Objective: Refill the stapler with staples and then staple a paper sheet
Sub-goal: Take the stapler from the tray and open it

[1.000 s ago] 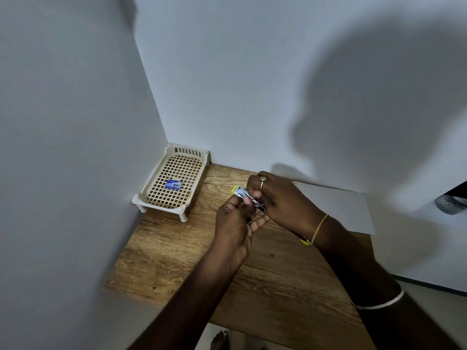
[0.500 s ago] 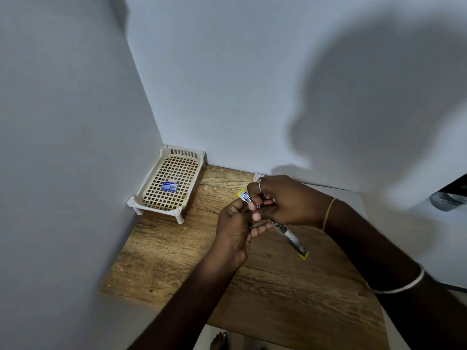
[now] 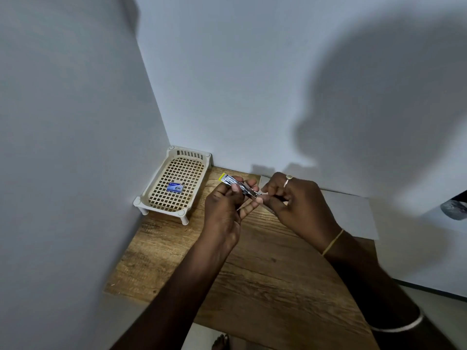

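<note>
Above the wooden table, my left hand (image 3: pixel 225 210) grips a small metal stapler (image 3: pixel 233 183) with a yellow tip that points toward the back left. My right hand (image 3: pixel 295 205) pinches the stapler's near end, and a thin part of it runs under those fingers, mostly hidden. A small blue staple box (image 3: pixel 175 187) lies in the cream lattice basket (image 3: pixel 161 173) in the back-left corner. A white paper sheet (image 3: pixel 351 213) lies flat at the back right, partly behind my right hand.
White walls close in the wooden table (image 3: pixel 265 274) on the left and back. A dark rounded object (image 3: pixel 454 208) shows at the right edge. The table's front edge curves, with floor and a foot (image 3: pixel 220 342) below it.
The stapler's lower arm, which hung open toward the front right half a second ago, is no longer seen hanging. My right hand has shifted right, and the two hands are now a little apart.
</note>
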A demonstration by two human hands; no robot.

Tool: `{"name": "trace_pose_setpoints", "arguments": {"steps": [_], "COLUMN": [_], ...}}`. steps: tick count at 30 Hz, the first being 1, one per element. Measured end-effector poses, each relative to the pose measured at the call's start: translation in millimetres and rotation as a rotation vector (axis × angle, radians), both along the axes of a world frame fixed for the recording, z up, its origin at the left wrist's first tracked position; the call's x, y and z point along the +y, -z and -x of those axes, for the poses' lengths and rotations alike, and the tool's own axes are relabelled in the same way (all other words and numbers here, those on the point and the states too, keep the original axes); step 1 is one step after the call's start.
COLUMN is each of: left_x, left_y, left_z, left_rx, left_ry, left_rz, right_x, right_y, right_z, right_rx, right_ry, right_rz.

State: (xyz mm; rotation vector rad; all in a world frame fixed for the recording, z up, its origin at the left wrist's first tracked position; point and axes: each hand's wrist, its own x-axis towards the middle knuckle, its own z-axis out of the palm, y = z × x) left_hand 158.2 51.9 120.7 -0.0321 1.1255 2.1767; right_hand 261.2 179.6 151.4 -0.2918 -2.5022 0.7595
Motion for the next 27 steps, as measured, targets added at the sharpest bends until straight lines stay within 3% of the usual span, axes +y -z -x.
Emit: {"name": "trace_pose_setpoints", "arguments": {"steps": [3, 8, 17, 27], "left_x": [3.6, 7.0, 4.4, 9.1], "left_y": [2.7, 4.9, 8.1, 9.2], "left_z": [-3.4, -8.1, -0.7, -2.5], "left_rx": [0.042, 0.054, 0.012, 0.026], "left_ry": [0.014, 0.020, -0.002, -0.039], "left_rz": [0.055, 0.078, 0.005, -0.088], "right_x": [-4.0, -2.4, 5.5, 13.6], "right_y": [-10.0, -20.0, -0.7, 6.2], "right_z": [8.4, 19.3, -0.9, -19.2], "right_rx": [0.005, -0.181, -0.012, -0.102], "right_ry": [-0.042, -0.084, -0.057, 0.082], "right_rz": [-0.013, -0.238, 0.016, 0.192]}}
